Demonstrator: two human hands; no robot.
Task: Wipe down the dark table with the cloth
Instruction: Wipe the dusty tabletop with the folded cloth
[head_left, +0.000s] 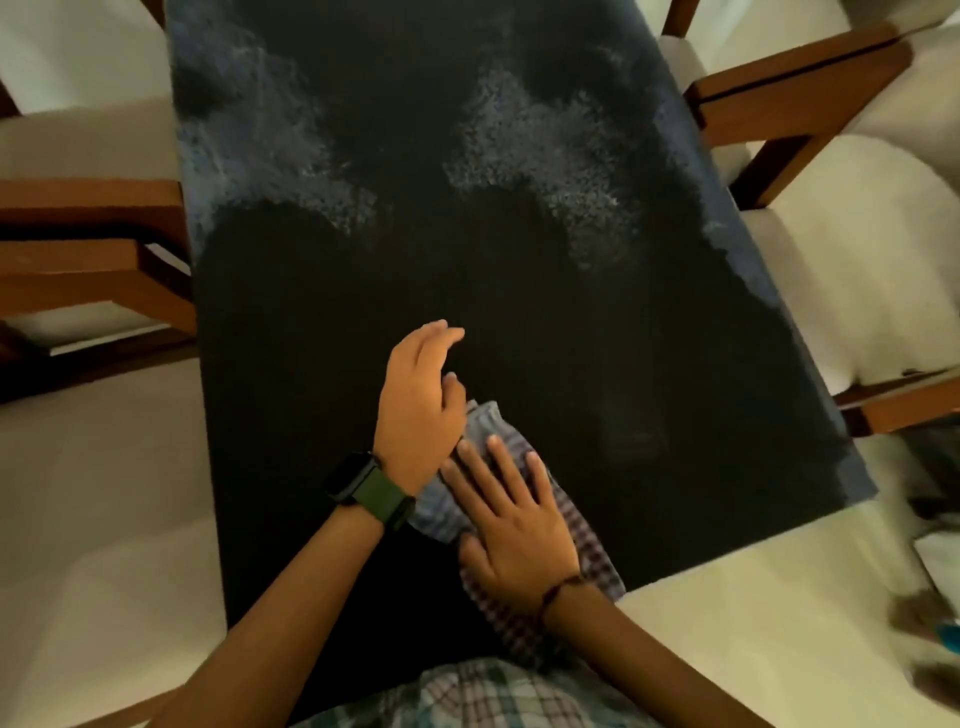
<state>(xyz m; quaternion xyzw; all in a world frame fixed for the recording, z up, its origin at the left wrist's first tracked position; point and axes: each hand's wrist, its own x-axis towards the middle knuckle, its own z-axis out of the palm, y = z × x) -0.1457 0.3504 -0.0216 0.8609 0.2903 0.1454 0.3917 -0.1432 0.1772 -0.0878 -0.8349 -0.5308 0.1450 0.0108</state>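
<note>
The dark table (363, 260) runs away from me, matt black near me and mottled with pale grey-blue patches farther off. A checked cloth (582, 535) lies on its near end. My right hand (511, 525) rests flat on the cloth, fingers spread, palm down. My left hand (418, 400), with a green-strapped watch on the wrist, is just beyond the cloth's far end, fingers together and held loosely above the table; its heel is close to the cloth, and I cannot tell whether it touches it.
Wooden chairs with pale cushions stand along both sides: one at the left (88, 249) and others at the right (789, 98). The table's right near corner (862, 488) is close to the cloth. Pale floor lies on either side.
</note>
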